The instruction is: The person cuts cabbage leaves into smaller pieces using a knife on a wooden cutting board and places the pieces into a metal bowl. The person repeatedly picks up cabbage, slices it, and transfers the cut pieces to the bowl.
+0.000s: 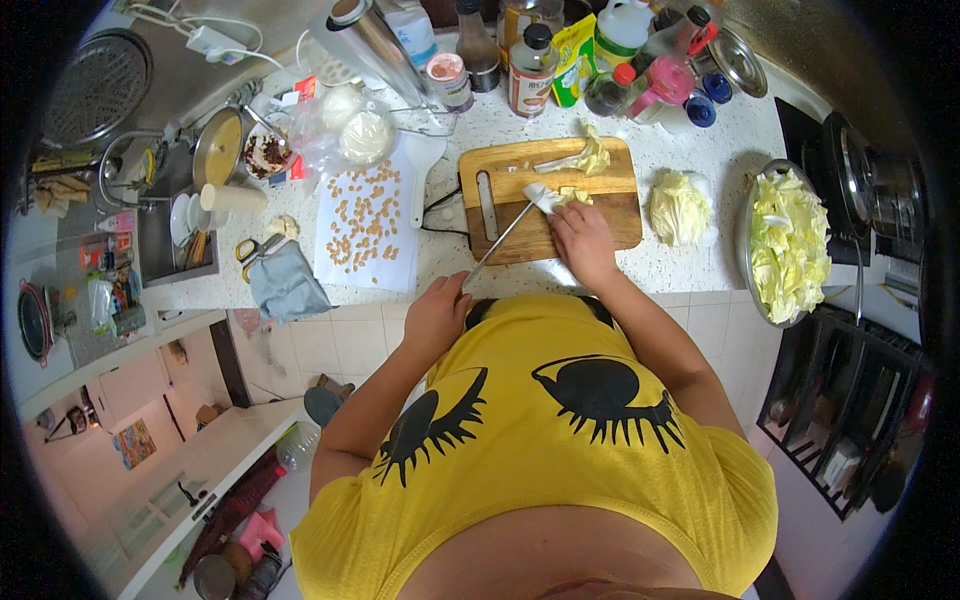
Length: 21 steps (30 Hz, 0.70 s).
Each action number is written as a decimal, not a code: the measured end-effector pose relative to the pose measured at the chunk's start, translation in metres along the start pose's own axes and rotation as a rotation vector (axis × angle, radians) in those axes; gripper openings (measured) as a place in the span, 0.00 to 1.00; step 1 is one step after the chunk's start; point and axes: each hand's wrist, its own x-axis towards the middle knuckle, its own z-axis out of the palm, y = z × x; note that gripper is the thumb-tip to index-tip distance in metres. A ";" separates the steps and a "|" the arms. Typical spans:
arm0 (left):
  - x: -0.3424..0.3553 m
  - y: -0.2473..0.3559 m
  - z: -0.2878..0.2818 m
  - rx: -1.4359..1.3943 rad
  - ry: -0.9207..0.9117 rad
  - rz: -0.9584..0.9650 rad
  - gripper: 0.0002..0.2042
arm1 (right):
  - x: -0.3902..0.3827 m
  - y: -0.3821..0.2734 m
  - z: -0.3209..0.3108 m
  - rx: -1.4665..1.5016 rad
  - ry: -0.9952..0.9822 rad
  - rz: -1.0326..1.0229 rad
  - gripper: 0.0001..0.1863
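My left hand is closed around the handle of a long knife, whose blade angles across the wooden cutting board to a white and yellow cabbage leaf. My right hand rests on that leaf, fingers bent and pressed on it. Another leaf piece lies higher on the board. Right of the board is a pale cabbage head, and at the far right a metal bowl is piled with leaves.
Paper with scattered nuts lies left of the board, near scissors and a grey cloth. Further left are a pot and sink. Bottles line the back; a stove is at the right.
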 end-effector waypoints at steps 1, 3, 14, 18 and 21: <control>0.003 0.000 -0.002 0.011 -0.027 -0.001 0.15 | -0.004 -0.002 0.005 -0.013 0.010 0.013 0.11; 0.007 0.000 -0.004 0.035 -0.079 -0.005 0.15 | -0.007 -0.001 0.011 -0.041 0.005 0.022 0.13; 0.024 0.005 -0.012 0.147 -0.143 -0.018 0.16 | -0.005 -0.007 0.028 -0.180 -0.053 0.078 0.14; 0.027 0.005 -0.011 0.197 -0.196 -0.014 0.16 | -0.003 -0.008 0.029 -0.190 -0.076 0.093 0.12; 0.029 0.005 -0.012 0.235 -0.194 0.023 0.17 | -0.003 -0.007 0.031 -0.214 -0.080 0.090 0.12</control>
